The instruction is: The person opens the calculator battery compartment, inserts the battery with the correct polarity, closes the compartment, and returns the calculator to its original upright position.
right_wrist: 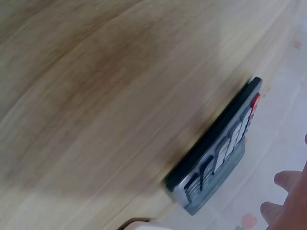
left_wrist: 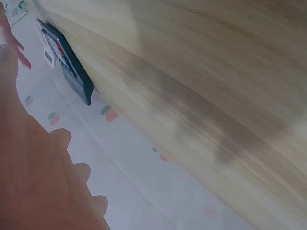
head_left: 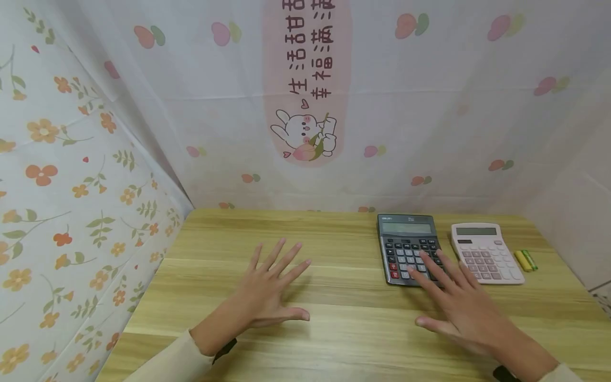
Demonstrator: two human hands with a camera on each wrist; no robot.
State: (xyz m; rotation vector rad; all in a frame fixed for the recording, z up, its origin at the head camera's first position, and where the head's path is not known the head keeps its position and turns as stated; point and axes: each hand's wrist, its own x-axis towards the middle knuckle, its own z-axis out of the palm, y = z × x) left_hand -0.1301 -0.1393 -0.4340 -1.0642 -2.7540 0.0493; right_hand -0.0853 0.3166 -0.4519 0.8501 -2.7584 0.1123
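Observation:
My left hand (head_left: pixel 269 289) hovers over the left half of the wooden table with its fingers spread and nothing in it. On the right, my right hand (head_left: pixel 460 307) is held with fingers spread, partly covering the lower right of a dark calculator (head_left: pixel 406 227); whether it touches the keys I cannot tell. That calculator has grey, black and red keys and also shows in the right wrist view (right_wrist: pixel 216 153). Beside it lies a white and pink calculator (head_left: pixel 491 244), its lower left corner behind my right fingers. Two batteries (head_left: pixel 526 260), yellow and green, lie to its right.
The wooden table (head_left: pixel 215 233) runs back to a white curtain (head_left: pixel 215 122) printed with fruit, a rabbit and lettering. A flowered cloth (head_left: pixel 71 212) hangs along the left side. A pale wall or sheet (head_left: pixel 577 212) borders the right edge.

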